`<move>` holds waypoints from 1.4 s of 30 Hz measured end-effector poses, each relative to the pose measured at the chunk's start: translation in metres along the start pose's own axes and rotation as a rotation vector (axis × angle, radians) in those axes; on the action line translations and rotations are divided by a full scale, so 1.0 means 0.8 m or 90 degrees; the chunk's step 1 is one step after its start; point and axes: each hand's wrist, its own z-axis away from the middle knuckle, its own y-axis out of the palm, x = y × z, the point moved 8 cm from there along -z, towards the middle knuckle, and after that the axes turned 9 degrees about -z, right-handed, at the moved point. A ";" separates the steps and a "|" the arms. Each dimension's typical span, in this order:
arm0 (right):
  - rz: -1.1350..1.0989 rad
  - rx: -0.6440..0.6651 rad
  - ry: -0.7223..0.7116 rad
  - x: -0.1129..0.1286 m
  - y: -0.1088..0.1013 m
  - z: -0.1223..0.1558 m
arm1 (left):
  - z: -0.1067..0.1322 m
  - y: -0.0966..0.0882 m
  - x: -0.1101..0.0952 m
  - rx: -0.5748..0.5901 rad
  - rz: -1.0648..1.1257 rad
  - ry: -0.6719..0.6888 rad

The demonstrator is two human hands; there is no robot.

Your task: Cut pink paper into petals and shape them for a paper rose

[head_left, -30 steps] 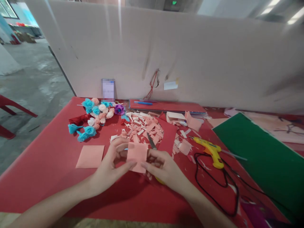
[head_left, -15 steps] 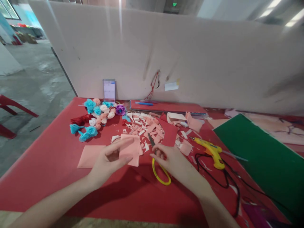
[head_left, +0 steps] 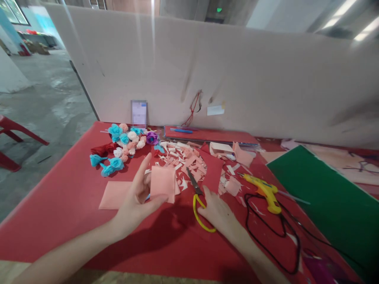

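Observation:
A square of pink paper is in my left hand, the thumb along its lower edge and the other fingers partly behind it. The index finger points up, off the paper. My right hand is at a pair of scissors with yellow handles, its fingers over one loop. The dark blades point away from me towards pink paper scraps; part of the handle is hidden by the hand. Flat on the red tabletop, a larger pink paper sheet lies left of my left hand.
Blue, white, pink and purple paper flowers lie at the back left, before a phone leaning on the white partition. A yellow glue gun with a black cord and a green board lie right.
My left index finger has lifted from the front of the pink square. My right hand has shifted slightly right and its fingers now reach down over the scissors' handle. The view has tilted slightly.

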 end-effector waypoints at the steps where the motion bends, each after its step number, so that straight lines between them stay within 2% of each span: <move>1: -0.018 -0.008 0.005 -0.002 -0.001 -0.002 | -0.001 0.002 0.001 0.009 0.033 -0.025; 6: -0.145 -0.052 -0.007 -0.016 -0.025 0.000 | -0.006 0.010 0.012 0.037 0.175 -0.145; 11: -0.300 -0.144 -0.033 -0.024 -0.065 0.018 | -0.011 0.014 0.017 0.040 0.268 -0.170; 13: -0.361 -0.184 -0.046 -0.020 -0.072 0.026 | -0.012 0.012 0.021 0.026 0.283 -0.182; 15: -0.493 -0.196 -0.076 -0.010 -0.072 0.031 | -0.012 0.009 0.025 0.009 0.285 -0.191; 18: -0.729 -0.141 -0.142 0.016 -0.063 0.032 | -0.011 0.007 0.030 -0.005 0.279 -0.200; 23: -0.907 0.089 -0.214 0.071 -0.040 0.036 | -0.012 0.002 0.030 -0.027 0.255 -0.187; 25: -0.923 0.137 -0.205 0.082 -0.031 0.044 | -0.013 0.001 0.029 -0.024 0.234 -0.175; 29: -0.859 0.083 -0.101 0.079 -0.013 0.058 | -0.015 0.006 0.030 0.017 0.185 -0.117; 32: -0.890 0.067 -0.094 0.087 -0.007 0.063 | -0.007 0.017 0.035 0.049 0.127 -0.082; 37: -0.947 -0.006 -0.102 0.094 -0.021 0.059 | 0.014 0.054 0.038 0.179 -0.006 -0.064; 40: -0.916 0.001 -0.119 0.098 -0.032 0.059 | 0.019 0.062 0.036 0.215 -0.079 -0.056; 42: -0.903 0.020 -0.115 0.098 -0.035 0.060 | 0.017 0.060 0.035 0.212 -0.134 -0.034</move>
